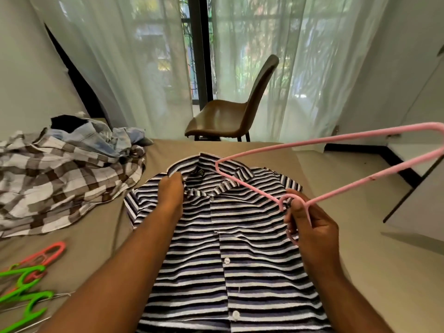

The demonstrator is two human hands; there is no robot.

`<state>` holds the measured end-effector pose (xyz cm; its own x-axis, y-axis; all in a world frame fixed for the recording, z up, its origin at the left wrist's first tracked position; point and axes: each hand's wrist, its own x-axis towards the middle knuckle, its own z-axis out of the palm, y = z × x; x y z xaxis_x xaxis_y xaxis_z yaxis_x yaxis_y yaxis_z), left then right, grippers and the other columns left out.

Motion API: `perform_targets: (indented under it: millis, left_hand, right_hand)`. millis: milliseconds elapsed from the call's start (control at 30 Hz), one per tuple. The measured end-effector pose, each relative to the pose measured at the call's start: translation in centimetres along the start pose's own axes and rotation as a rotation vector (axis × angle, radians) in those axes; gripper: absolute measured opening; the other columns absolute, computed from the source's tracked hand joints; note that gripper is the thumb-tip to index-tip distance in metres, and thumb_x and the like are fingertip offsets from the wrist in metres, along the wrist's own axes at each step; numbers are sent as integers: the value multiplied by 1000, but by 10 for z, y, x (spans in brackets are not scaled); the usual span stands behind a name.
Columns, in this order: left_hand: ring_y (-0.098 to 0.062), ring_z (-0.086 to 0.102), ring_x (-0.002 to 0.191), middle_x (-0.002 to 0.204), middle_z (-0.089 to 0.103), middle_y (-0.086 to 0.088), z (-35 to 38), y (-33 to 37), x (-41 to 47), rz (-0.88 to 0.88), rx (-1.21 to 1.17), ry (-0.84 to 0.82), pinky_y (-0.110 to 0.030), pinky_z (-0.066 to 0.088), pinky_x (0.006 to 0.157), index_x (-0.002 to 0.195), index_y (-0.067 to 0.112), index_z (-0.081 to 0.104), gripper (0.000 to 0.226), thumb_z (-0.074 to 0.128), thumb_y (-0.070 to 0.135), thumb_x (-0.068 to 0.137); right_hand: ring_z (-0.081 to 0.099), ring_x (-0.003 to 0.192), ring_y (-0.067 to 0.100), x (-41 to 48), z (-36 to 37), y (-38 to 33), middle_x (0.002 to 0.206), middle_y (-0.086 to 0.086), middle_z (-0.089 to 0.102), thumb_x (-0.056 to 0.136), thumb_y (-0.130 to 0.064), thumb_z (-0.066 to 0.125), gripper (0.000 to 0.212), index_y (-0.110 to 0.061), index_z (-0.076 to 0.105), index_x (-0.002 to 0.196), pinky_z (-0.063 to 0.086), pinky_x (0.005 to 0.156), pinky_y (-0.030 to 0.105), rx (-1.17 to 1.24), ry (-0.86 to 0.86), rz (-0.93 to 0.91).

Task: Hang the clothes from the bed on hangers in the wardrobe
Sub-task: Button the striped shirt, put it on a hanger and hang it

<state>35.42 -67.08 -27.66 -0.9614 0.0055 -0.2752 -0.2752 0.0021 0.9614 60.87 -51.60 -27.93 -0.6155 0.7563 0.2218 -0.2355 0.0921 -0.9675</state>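
Head view: left hand [171, 188] pinches the striped shirt [223, 248] collar; right hand [310, 227] grips the pink hanger [336, 143] hook; best lift the collar, then slide one hanger arm inside

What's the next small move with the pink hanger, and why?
Probably feed the near tip of the pink hanger into the neck opening. The striped shirt lies flat and buttoned on the bed, the left hand already grips its collar, and the right hand holds the hanger above it by the hook.

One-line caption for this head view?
Left hand lifts the striped shirt collar while right hand brings in a pink hanger.
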Motion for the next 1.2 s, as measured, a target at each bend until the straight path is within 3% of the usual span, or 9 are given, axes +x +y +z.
perform_targets:
  millis: [133,233,300,433,633,767,833,933,1200]
  left_hand:
    - [-25,62,115,124,65,-5,-37,-5,-34,233,210,14,-43,50,103,127,5,60,52,67,36,87]
    - [-20,64,99,105,67,0,-55,4,-55,334,227,37,-32,50,89,106,16,64,18,69,28,92]
    - [-19,64,93,100,68,0,-66,11,-65,390,211,65,-32,51,88,110,15,69,23,70,29,92]
    - [-16,65,94,97,67,7,-90,20,-85,400,124,98,-30,50,91,117,14,70,30,69,32,93]
    - [-21,71,89,92,76,-1,-111,31,-99,451,89,-54,-42,57,87,104,20,76,30,62,45,96]
    - [-23,66,77,79,73,-1,-117,46,-105,441,-61,-157,-36,53,75,85,27,75,28,58,44,99]
    - [-17,66,92,90,73,5,-122,53,-103,384,-173,-152,-31,52,82,89,30,72,21,57,39,101]
    - [-23,67,113,111,75,-2,-132,59,-93,328,-333,-168,-47,49,104,106,26,75,20,59,37,98]
    - [-32,69,109,102,77,-7,-150,65,-79,338,-553,-129,-46,55,96,93,23,79,18,63,32,97]
  right_hand:
    - [57,65,14,-12,21,-13,79,2,73,96,-34,62,18,-28,78,102,49,58,29,-126,-45,-43]
    - [67,74,4,-16,37,-26,85,-8,76,92,-40,63,19,-31,77,101,51,66,20,-228,-157,-116]
    - [69,79,0,-14,40,-37,88,-15,77,89,-40,65,18,-34,76,101,51,69,15,-309,-255,-186]
    - [70,96,-2,0,40,-59,98,-21,76,91,-44,69,21,-35,77,108,57,86,28,-593,-443,-320]
    - [69,88,-4,23,72,-107,97,-23,76,81,-70,60,35,-49,74,106,58,85,35,-968,-608,-436]
    - [67,77,2,29,107,-134,85,-18,75,77,-82,49,49,-48,74,102,58,76,37,-1215,-708,-502]
    - [65,80,9,30,120,-144,84,-12,74,82,-79,51,50,-41,76,103,55,77,36,-1363,-758,-502]
    - [61,87,14,29,137,-159,92,-9,73,92,-66,55,42,-35,76,109,51,80,34,-1587,-817,-523]
    - [55,83,16,24,160,-167,80,-11,60,96,-59,53,37,-28,73,102,48,77,34,-1881,-927,-513]
